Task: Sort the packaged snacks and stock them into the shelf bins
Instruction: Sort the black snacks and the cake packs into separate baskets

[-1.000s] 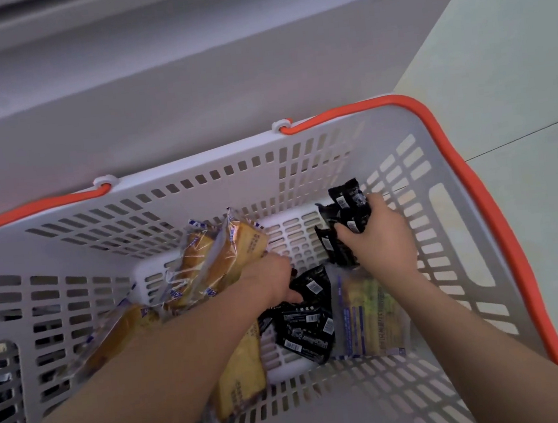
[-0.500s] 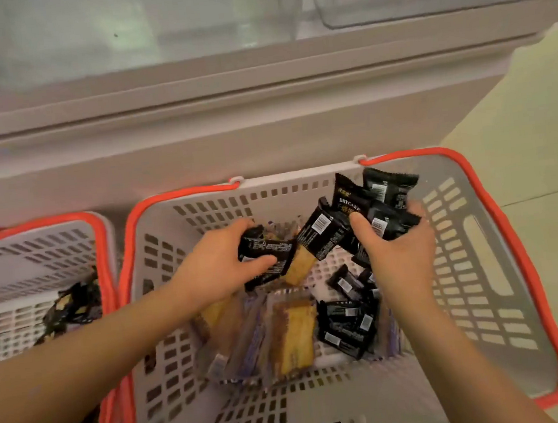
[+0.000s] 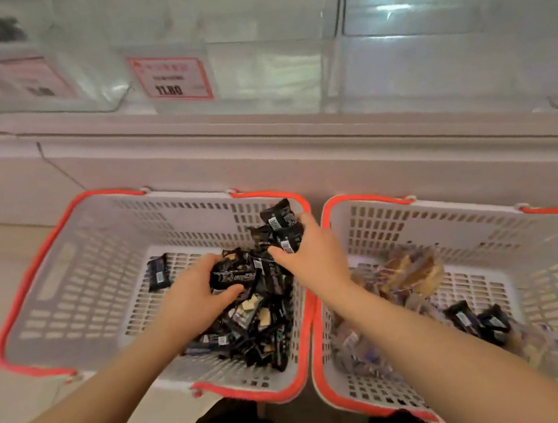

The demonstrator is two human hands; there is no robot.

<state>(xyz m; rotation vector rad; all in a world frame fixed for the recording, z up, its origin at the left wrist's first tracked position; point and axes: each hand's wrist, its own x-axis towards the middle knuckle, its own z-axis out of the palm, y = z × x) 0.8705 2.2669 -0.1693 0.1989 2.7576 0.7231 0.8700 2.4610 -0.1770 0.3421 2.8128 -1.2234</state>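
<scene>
Head view shows both hands over the left basket point(image 3: 53, 269): the left hand point(image 3: 194, 299) grips one black snack packet point(image 3: 232, 276), the right hand point(image 3: 313, 252) clutches a bunch of black packets point(image 3: 281, 228) just above it. These wrappers look light, crinkly and slippery, best pinched across the middle. Both forearms reach forward, wrists bent down. Beneath the hands lies the black-packet pile point(image 3: 255, 331); right of them, the right basket point(image 3: 478, 224) holds cake packs point(image 3: 411, 269).
</scene>
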